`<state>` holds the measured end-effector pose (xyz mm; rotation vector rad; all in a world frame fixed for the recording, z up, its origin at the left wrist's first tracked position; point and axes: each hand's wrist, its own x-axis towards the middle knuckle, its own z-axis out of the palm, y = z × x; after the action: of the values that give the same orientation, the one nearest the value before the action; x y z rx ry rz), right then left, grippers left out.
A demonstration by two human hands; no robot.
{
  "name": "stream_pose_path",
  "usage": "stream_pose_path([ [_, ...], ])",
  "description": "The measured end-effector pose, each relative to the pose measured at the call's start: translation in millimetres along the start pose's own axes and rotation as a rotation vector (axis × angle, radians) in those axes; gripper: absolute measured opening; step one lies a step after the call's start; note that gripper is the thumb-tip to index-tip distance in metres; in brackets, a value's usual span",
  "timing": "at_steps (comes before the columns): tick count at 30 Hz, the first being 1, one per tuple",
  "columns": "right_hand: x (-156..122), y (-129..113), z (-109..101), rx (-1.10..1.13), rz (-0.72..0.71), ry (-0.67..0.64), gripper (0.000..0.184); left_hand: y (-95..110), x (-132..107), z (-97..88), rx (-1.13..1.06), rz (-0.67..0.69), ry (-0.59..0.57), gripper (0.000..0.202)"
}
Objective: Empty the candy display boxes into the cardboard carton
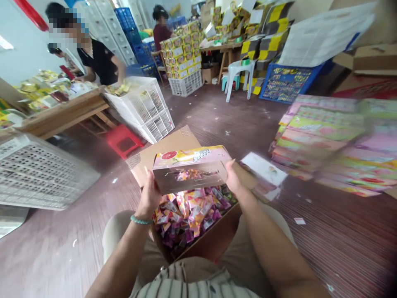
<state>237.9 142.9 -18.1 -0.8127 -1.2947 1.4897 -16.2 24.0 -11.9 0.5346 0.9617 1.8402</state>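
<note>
Between my two hands is a pink and yellow printed candy box (192, 163) with a clear window in its near side. A few wrapped pieces show through the window. My left hand (150, 194) grips its left end, and my right hand (234, 178) grips the right end. Below it, an open brown carton (207, 244) sits between my knees, its far flaps spread out. Many small wrapped candies (192, 211) in pink, purple and yellow lie inside. The held box hides the carton's far part.
Stacked printed boxes (322, 136) stand on the right, blurred. A white flattened box (263, 174) lies near my right hand. White crates (145, 107) and a red stool (124, 140) are ahead left. A person in black (99, 62) works at a wooden table (62, 116); others sit farther back.
</note>
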Motion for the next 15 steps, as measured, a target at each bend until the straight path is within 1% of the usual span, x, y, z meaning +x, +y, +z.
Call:
stream_pose_path([
  [3,1,1,-10,0.088,-0.054,0.157,0.072,-8,4,11.6,0.008,0.002,-0.043,0.08],
  [6,0,-9,-14,0.147,-0.057,0.362,0.071,-21,17,25.0,0.072,0.0,-0.078,0.088],
  [7,-1,-15,-15,0.169,-0.056,0.433,0.071,-27,22,28.6,0.144,0.013,-0.067,0.089],
  [8,-2,-22,-18,0.185,-0.061,0.493,0.072,-33,28,31.0,0.265,0.043,-0.054,0.088],
  [9,-4,-31,-24,0.186,-0.078,0.537,0.073,-42,33,31.9,0.439,0.083,-0.06,0.088],
  [10,-8,-40,-34,0.163,-0.114,0.571,0.074,-53,38,31.1,0.648,0.121,-0.09,0.087],
  [11,-16,-51,-48,0.115,-0.173,0.609,0.075,-66,42,28.9,0.866,0.144,-0.146,0.084],
  [12,-27,-63,-67,0.037,-0.247,0.658,0.074,-80,46,25.7,1.07,0.14,-0.226,0.081],
  [14,-63,-90,-114,-0.223,-0.385,0.789,0.075,-114,49,18.3,1.381,0.038,-0.383,0.081],
  [15,-85,-104,-139,-0.391,-0.423,0.853,0.078,-130,50,15.1,1.49,-0.034,-0.433,0.084],
])
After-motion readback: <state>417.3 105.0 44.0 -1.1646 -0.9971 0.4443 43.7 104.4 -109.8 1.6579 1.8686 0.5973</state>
